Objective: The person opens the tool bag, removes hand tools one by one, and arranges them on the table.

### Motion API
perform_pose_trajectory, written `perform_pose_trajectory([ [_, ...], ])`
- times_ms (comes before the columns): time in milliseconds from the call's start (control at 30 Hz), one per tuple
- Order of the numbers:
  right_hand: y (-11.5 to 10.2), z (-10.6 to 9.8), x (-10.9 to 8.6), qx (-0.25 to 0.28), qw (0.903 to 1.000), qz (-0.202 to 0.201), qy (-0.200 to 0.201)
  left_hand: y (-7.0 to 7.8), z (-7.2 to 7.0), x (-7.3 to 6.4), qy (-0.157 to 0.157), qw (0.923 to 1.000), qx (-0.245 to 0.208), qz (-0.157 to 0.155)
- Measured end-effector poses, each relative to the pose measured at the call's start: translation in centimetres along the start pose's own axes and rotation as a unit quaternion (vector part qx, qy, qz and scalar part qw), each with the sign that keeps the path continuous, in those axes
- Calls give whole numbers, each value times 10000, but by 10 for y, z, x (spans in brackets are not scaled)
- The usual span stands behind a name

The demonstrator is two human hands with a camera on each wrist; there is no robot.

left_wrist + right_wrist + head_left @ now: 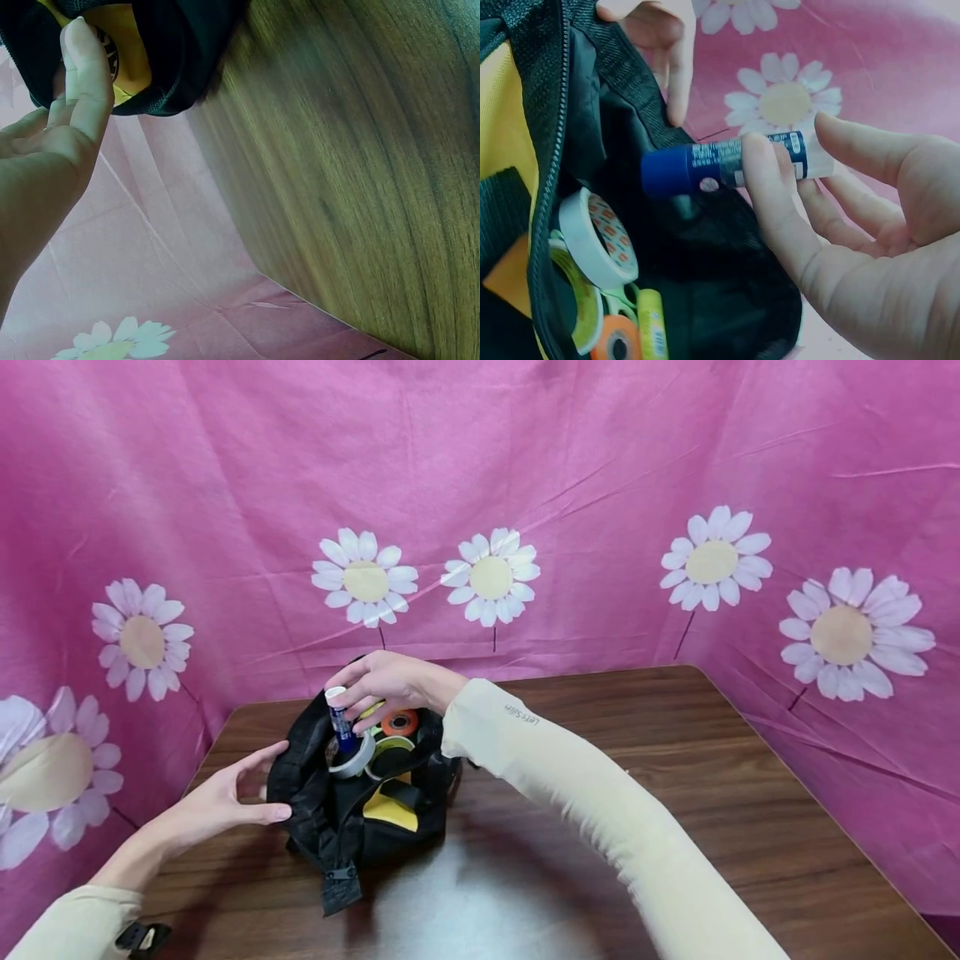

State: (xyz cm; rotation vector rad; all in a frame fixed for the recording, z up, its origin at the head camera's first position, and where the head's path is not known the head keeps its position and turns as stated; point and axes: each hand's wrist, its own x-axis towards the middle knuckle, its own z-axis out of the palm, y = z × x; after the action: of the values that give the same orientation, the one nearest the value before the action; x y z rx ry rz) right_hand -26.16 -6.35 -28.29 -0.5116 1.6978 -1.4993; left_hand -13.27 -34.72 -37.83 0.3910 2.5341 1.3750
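Observation:
My right hand (390,681) pinches a blue-and-white glue stick (727,161) over the unzipped mouth of a black bag (307,768). In the right wrist view the stick's blue end points into the bag and its white end sits among my fingers. My left hand (217,802) touches the bag's left end, thumb and fingers stretched along it. Inside the bag are a white tape roll (577,232), a yellow-green roll (591,319), an orange roll (607,334), green scissor handles (620,301) and a yellow tube (652,322).
The bag stands on a brown wooden table (637,760), near its left side. A strap end with a buckle (341,877) lies in front of the bag. A pink cloth (585,460) with daisies hangs behind and at the sides.

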Motion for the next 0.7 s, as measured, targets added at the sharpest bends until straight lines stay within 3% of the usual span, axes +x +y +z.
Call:
perform_pose_trajectory([
  [267,-10,-23,-22,-506,9983,-268,-93,-2,0,-1,17,9998,64,173],
  [700,-7,-72,-56,-390,9983,-395,185,-1,0,0,24,10000,64,42],
])
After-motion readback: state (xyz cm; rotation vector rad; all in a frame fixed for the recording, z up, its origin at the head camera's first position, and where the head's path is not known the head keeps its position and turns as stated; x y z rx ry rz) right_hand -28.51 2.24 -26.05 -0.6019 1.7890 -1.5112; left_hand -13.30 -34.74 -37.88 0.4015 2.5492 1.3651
